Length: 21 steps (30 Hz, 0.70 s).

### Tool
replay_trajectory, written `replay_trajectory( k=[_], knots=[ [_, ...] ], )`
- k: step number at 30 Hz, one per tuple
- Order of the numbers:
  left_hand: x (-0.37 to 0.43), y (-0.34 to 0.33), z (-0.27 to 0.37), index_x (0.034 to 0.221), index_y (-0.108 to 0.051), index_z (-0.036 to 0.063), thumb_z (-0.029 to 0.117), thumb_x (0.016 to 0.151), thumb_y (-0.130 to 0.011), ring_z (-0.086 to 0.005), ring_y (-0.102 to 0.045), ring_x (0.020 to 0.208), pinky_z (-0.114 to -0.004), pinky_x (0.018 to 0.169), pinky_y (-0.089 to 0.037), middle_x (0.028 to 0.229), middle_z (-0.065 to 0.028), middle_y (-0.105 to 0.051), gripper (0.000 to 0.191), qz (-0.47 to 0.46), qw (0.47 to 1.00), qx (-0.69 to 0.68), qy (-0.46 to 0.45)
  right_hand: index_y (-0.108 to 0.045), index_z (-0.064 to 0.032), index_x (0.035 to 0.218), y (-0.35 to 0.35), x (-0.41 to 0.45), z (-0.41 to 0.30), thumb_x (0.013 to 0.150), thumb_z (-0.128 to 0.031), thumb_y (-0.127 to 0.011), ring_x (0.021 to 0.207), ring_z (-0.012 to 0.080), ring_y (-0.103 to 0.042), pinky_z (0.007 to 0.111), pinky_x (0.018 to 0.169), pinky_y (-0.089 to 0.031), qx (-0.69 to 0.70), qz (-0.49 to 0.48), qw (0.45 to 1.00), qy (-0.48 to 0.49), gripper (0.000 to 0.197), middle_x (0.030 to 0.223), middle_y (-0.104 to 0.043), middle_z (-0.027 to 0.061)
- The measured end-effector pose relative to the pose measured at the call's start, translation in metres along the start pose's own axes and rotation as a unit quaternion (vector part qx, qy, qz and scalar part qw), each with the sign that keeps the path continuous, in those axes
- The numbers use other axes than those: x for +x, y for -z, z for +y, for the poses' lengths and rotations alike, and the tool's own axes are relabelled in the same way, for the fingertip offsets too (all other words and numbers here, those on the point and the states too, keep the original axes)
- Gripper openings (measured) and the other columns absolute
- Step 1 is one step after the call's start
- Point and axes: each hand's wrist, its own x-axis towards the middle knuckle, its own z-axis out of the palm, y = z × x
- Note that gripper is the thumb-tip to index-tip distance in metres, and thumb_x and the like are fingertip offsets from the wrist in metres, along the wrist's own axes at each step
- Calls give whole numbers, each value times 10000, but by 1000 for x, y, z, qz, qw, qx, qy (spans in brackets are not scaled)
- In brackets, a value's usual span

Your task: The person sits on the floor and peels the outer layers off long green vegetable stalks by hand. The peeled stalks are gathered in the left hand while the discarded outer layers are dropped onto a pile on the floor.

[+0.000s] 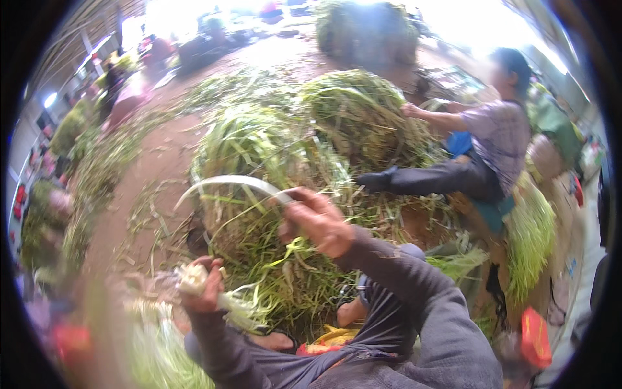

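Observation:
My left hand [206, 290] is closed around a small bunch of pale green stalks [238, 309], their white cut-looking ends [193, 278] showing above the fingers. My right hand [318, 221] is raised in front of me, pinching a long pale strip, apparently a leaf [238, 181], which arches out to the left. Motion blur hides its finer detail. Beneath both hands spreads a heap of loose green leaves and peelings [291, 272]. Just beyond it stands a large pile of long-leaved green stalks [243, 141].
At the right, a seated person [500, 131] handles another leafy pile [359, 112], one leg stretched toward mine. Pale stalks [160, 340] lie at my lower left, more green stalks [529, 238] at the right. A red bag [534, 335] sits lower right. Leaf litter covers parts of the brown floor [141, 194].

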Motion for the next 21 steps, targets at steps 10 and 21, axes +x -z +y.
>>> replay_trajectory(
  k=[10,21],
  knots=[
    [-5,-16,-7,1224,-467,-48,13,830,-629,-96,-525,594,-197,528,-422,1000,-176,-631,430,-16,993,-116,23,-501,-44,1192,-32,6,48,943,-124,-448,563,52,-506,214,486,-426,-111,-238,953,-152,267,667,-525,-31],
    [5,20,-3,1112,-524,85,150,900,-600,-51,-480,536,-200,499,-449,882,-59,-617,234,204,953,-224,7,-525,-13,1242,4,9,30,956,-166,-455,477,23,-426,184,394,-362,-174,-232,923,-252,332,618,-493,-63]
  ],
)
